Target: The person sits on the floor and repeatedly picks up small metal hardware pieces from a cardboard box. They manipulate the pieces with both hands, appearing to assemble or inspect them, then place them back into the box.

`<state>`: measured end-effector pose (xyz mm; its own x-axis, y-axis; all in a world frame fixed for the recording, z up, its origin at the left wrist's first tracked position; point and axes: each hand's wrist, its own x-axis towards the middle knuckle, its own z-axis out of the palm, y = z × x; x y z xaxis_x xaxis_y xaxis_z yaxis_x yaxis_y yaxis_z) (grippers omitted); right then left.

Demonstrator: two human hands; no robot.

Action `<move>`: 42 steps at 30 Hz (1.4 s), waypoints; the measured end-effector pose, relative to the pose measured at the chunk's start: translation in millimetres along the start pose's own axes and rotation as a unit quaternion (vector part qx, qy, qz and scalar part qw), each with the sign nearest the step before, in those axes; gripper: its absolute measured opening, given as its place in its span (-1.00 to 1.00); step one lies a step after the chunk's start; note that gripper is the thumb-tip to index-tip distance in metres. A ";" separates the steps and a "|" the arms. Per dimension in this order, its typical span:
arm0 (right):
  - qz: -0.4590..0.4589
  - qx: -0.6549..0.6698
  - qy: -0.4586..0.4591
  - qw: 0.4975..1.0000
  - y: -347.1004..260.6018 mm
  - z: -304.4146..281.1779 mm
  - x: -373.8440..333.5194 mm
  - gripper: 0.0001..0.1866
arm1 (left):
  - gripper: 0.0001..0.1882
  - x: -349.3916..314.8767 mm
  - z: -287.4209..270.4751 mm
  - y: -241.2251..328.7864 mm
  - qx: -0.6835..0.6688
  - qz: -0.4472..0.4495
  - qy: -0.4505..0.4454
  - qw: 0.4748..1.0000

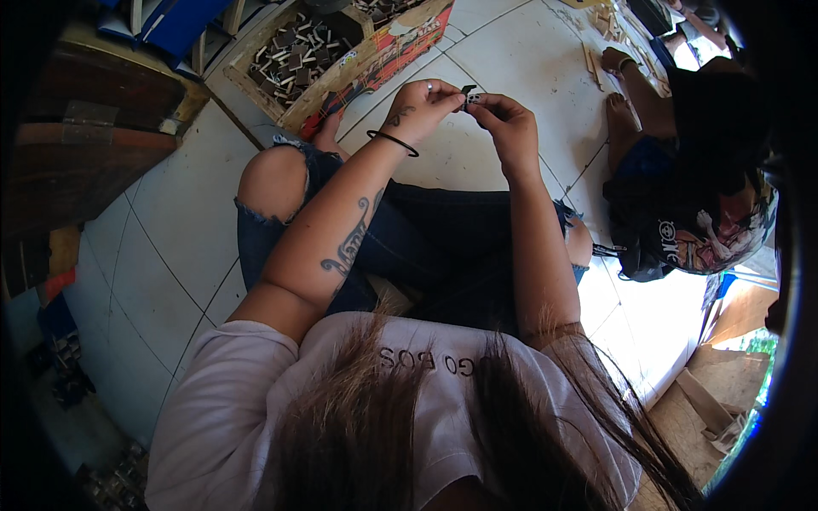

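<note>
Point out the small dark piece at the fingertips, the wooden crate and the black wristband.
Small dark piece (468,90), head view: upper part.
Wooden crate (386,56), head view: outer side wall.
Black wristband (394,139), head view: middle.

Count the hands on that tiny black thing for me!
2. The left hand holds the small black piece from the left side, and the right hand from the right. Both hands show; only part of the piece is hidden.

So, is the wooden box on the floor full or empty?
Not empty: many small dark and pale pieces lie heaped in the wooden box; how deep they go, I cannot tell.
</note>
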<state>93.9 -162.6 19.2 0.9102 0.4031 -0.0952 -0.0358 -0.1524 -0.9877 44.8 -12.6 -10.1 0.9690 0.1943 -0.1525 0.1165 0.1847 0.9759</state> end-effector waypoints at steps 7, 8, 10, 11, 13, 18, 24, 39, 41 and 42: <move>0.006 0.003 0.009 1.000 0.6 -1.3 1.1 -0.81 | -0.80 -1.5 0.2 7.1 0.025 0.000 -0.008 1.000; 0.023 -0.006 -0.007 1.000 0.6 -2.7 1.4 -0.82 | -0.80 -2.0 0.5 8.1 0.036 0.003 -0.007 0.999; 0.025 -0.005 -0.013 1.000 1.7 -3.3 2.2 -0.83 | -0.79 -2.9 0.8 9.9 0.056 0.001 0.000 0.998; 0.025 -0.002 -0.019 1.000 2.2 -3.5 2.4 -0.83 | -0.79 -3.0 0.6 10.8 0.074 -0.001 0.001 0.997; 0.009 -0.011 -0.012 1.000 3.2 -2.8 2.9 -0.83 | -0.79 -3.3 0.5 12.4 0.106 -0.004 0.003 0.994; -0.034 -0.100 0.012 0.994 1.3 -2.3 1.8 -0.83 | -0.80 -5.8 2.8 15.2 0.126 0.023 0.016 0.992; -0.082 -0.099 0.006 0.992 0.6 0.1 2.1 -0.86 | -0.82 -4.9 1.7 12.5 0.072 0.005 0.005 0.997; 0.026 0.084 -0.018 0.996 -6.0 -1.2 2.4 -0.88 | -0.82 -0.1 2.2 6.8 0.102 0.049 0.054 0.992; 0.030 0.099 -0.017 0.994 -6.9 -2.3 2.1 -0.86 | -0.82 0.5 2.5 7.5 0.085 0.055 0.054 0.993; 0.034 0.103 -0.022 0.994 -7.2 -2.6 1.7 -0.86 | -0.82 1.7 3.1 7.2 0.061 0.060 0.044 0.995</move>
<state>96.7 -163.1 26.4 0.8840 0.4377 -0.1642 -0.1853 0.0056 -0.9827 47.9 -13.9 -2.9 0.9551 0.2933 -0.0425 0.0327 0.0382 0.9987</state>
